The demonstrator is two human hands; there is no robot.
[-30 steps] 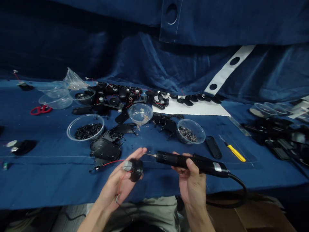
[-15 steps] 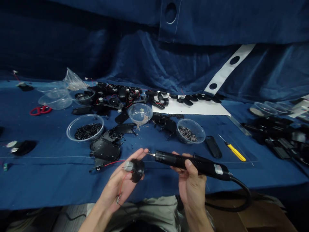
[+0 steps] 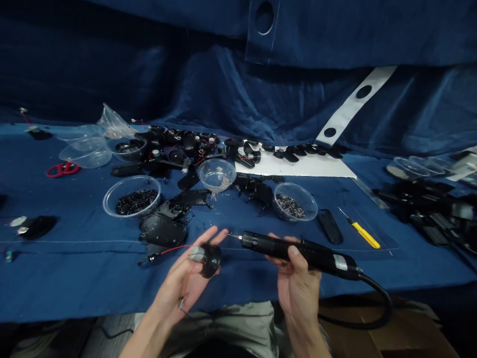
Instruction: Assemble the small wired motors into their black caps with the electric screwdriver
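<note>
My left hand [image 3: 186, 281], palm up, holds a small motor in a round black housing [image 3: 209, 259], its silvery end towards the thumb. Red wires trail from it, one towards the black plastic parts [image 3: 164, 229] on the table and one over the palm. My right hand [image 3: 298, 278] is wrapped round a black electric screwdriver [image 3: 298, 251], which lies nearly level with its bit pointing left. The bit's tip is close to the left fingertips, above and right of the motor; whether it touches a finger I cannot tell. A thick black cable [image 3: 387, 303] curves down from its rear.
Clear bowls of black screws [image 3: 136, 201], small silvery screws [image 3: 219, 184] and mixed screws [image 3: 290, 206] stand ahead. A yellow-handled screwdriver [image 3: 365, 234] and a black cover [image 3: 330, 226] lie right. Red scissors [image 3: 63, 169] lie left. Black parts crowd a white sheet [image 3: 309, 169] at the back.
The electric screwdriver and my right hand have shifted slightly right. My left hand and the motor have moved a little left and up, with the housing turned slightly.
</note>
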